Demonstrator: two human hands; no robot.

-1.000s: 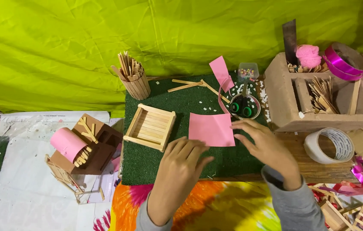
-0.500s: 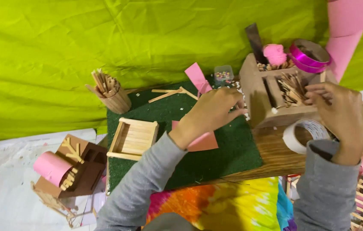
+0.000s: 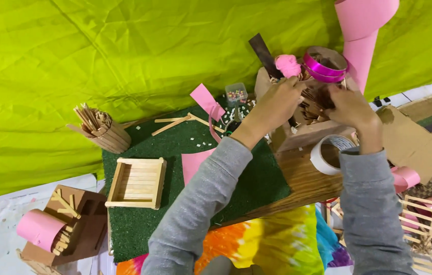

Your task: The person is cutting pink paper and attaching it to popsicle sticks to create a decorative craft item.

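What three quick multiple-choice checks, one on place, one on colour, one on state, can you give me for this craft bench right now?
1. Where are both hands?
A. at the compartmented wooden organiser box
B. on the stick tray
C. on the tape roll

2. What colour is the shiny ribbon spool on that box?
A. gold
B. blue
C. magenta

3. How does the small square tray of wooden sticks lie?
A. stood on edge
B. flat, open side up, nothing in it
C. full of beads

A: left hand and right hand reach into the box.
C: the spool is magenta.
B: the tray lies flat on the green mat.
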